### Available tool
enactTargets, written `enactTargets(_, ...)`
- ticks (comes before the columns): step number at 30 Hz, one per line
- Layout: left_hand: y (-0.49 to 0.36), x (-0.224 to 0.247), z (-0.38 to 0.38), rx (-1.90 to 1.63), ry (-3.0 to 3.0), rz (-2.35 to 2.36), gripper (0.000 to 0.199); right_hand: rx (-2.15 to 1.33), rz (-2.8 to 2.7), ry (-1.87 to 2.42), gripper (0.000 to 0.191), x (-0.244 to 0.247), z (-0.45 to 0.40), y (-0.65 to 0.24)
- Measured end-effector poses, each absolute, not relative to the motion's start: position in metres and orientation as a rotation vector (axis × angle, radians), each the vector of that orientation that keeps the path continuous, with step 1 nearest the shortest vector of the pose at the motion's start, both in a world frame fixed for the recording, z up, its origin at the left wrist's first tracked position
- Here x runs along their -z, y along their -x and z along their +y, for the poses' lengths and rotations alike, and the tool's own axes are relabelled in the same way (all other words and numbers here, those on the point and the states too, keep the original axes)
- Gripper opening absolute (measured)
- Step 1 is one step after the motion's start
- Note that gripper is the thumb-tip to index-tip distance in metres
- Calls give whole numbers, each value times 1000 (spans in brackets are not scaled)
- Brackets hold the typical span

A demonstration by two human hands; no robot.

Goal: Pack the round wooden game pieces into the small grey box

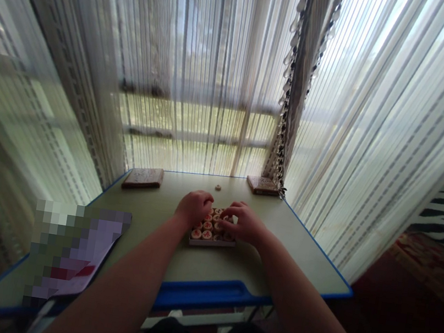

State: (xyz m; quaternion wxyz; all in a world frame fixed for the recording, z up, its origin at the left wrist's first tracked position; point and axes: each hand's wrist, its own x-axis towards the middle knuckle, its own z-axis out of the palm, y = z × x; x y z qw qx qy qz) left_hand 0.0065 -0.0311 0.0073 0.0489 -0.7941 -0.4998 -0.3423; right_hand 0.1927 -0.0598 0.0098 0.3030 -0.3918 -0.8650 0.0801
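A shallow box [212, 244] of round xiangqi pieces [206, 235], marked with red or dark characters, lies in front of me on the table. My left hand [195, 207] rests over the box's left side with its fingers curled in. Whatever those fingers hold, if anything, is hidden. At the right side of the box, my right hand [242, 221] has thumb and fingers bent round a xiangqi piece. Beyond the box, one loose piece [217, 187] lies alone on the tabletop.
The pale green table [293, 249] has a blue rim and a blue front tray [203, 294]. Carved wooden boxes sit at the far left [143, 177] and far right [263, 185]. A tablet-like device [87, 257], partly pixelated, lies at left. Sheer curtains [220, 66] hang behind.
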Motion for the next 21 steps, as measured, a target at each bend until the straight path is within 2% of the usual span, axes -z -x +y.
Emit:
enactTargets(9,-10,-7,-35,1014,2520,-1535,23,-141,-2201,1051,15,1,-50,-191)
enactTargets(16,-10,-7,-35,965,2550,-1533,36,-185,-2229,1035,16,-3,-53,-190)
enactTargets(21,-9,-5,-37,886,2610,-1504,38,-189,-2227,1053,15,-2,-52,-191)
